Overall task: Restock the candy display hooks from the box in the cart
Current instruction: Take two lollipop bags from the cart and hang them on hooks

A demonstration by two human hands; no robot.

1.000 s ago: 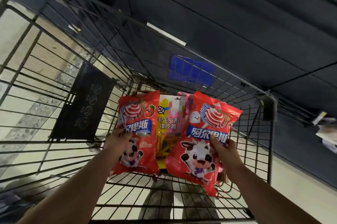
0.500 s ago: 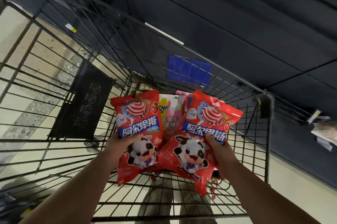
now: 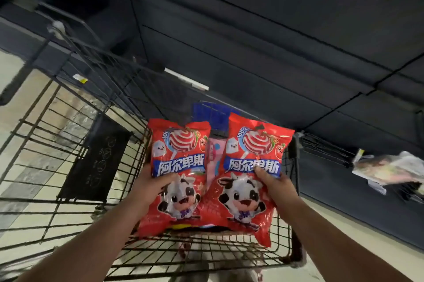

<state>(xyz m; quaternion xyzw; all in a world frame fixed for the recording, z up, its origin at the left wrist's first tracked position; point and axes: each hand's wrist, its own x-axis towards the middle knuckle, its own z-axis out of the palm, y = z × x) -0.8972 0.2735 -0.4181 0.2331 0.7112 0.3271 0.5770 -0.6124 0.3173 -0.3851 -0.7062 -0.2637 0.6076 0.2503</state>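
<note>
Wire cart (image 3: 68, 167): each hand grips red candy bag.

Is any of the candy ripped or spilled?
No, nothing looks ripped or spilled. The left hand holds one red candy bag and the right hand holds another red bag, both whole, above the wire cart.
</note>
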